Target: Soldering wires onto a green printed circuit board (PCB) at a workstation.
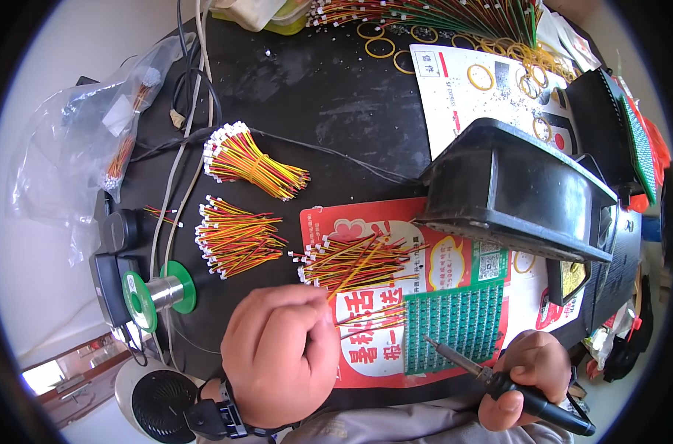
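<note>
Gripping a soldering iron (499, 381) in a closed fist, the right hand (532, 377) sits at the lower right, near the table's front edge. The iron's long axis runs on a slant: its dark handle trails toward the lower right corner, and its thin metal tip points up and to the left, ending over the lower right corner of the green circuit board panel (455, 325). The left hand (281, 351) is curled nearly shut, fingertips pinched on a few red, yellow and black wires (373, 317) that stretch to the right and lie across the panel's left edge, roughly level. The loose pile of the same wires (355, 263) rests just above that hand on a red printed sheet (373, 362), its strands fanning rightward.

Farther left lie two more bundles: a middle bundle (237, 240), and an upper bundle (251, 159) bound at its waist with the white connectors at its upper left end. A green solder spool (159, 292) lies on its side at the table's left edge, its axis running left to right. A black tilted box (514, 189) crowds the panel from the upper right, so the space there is tight. The dark tabletop (336, 96) is open above the bundles. Between the two hands the panel's lower edge stays uncovered.
</note>
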Demonstrator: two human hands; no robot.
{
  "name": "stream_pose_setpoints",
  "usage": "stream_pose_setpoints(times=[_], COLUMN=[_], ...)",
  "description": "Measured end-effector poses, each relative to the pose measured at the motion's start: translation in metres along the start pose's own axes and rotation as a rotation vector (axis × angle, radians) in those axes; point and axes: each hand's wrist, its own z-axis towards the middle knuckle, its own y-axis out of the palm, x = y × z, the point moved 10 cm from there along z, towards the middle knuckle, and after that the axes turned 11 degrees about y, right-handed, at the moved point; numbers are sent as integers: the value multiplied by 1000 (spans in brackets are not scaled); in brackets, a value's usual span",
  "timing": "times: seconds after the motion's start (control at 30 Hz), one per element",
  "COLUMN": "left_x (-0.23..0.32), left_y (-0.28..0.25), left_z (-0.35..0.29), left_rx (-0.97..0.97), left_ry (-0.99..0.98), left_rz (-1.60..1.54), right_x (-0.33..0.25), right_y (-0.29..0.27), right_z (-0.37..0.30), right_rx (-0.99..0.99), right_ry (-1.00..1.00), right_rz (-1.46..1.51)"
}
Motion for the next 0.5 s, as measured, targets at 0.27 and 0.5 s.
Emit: stream_pose_setpoints(times=[0.27,0.5], left_x=[1,11], left_y=[6,13], left_z=[-3,-3], left_rx=[31,-84], left_ry=[-81,-90], left_rz=[-368,-447], right_x=[-2,-5], right_y=[-5,-1], right_z=[-1,2], right_rx=[20,17], right_ry=[3,-16], right_rz=[-6,7])
